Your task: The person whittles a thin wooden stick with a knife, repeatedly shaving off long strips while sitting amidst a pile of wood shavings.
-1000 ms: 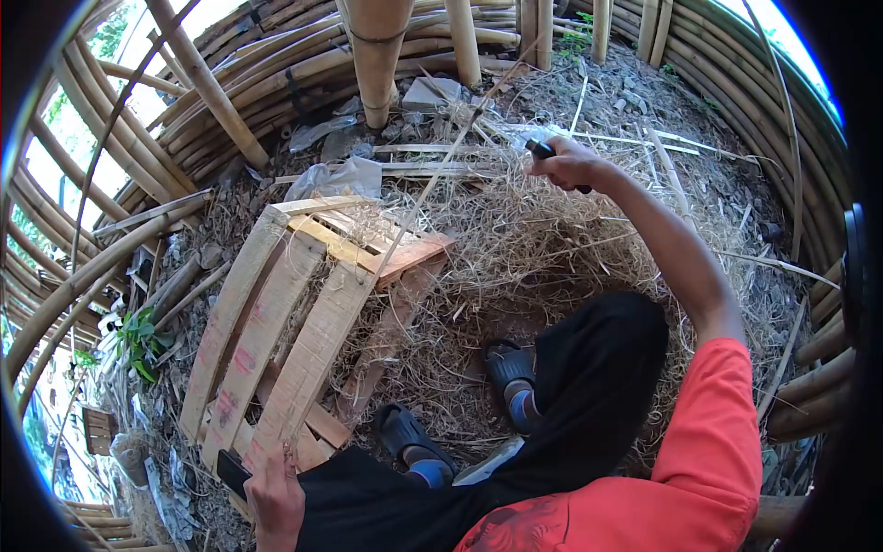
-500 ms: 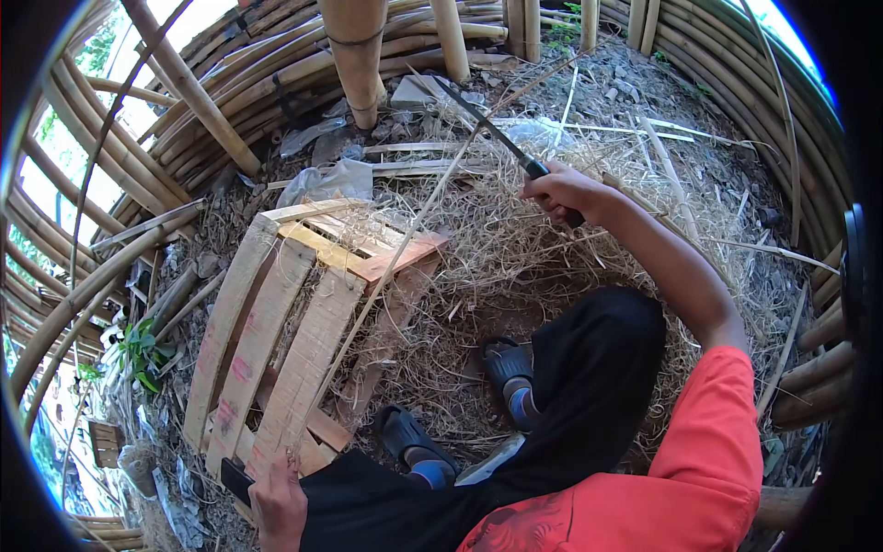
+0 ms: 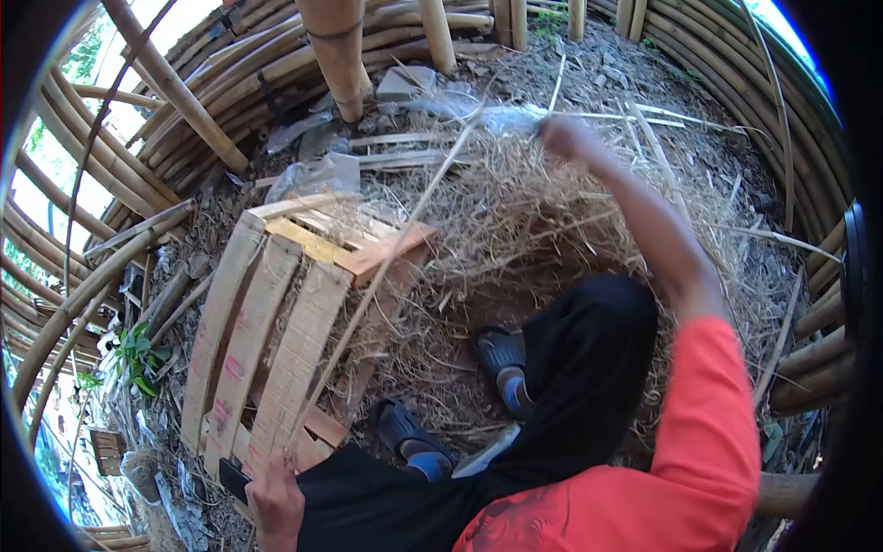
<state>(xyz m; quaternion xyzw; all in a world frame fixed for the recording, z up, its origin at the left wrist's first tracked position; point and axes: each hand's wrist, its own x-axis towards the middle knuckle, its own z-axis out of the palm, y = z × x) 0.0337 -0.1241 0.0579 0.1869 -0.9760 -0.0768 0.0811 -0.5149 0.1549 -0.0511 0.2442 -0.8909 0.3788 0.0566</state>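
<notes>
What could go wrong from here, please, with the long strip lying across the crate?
The right hand is motion-blurred near the far end of the long strip, so its aim might stray.
The left hand grips the near end beside the wooden crate; the strip could snag or slip.
Loose shavings surround the sandals, so footing might be unsteady.

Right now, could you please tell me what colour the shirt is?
The shirt is red with a dark print, and it shows best in the head view.
</notes>
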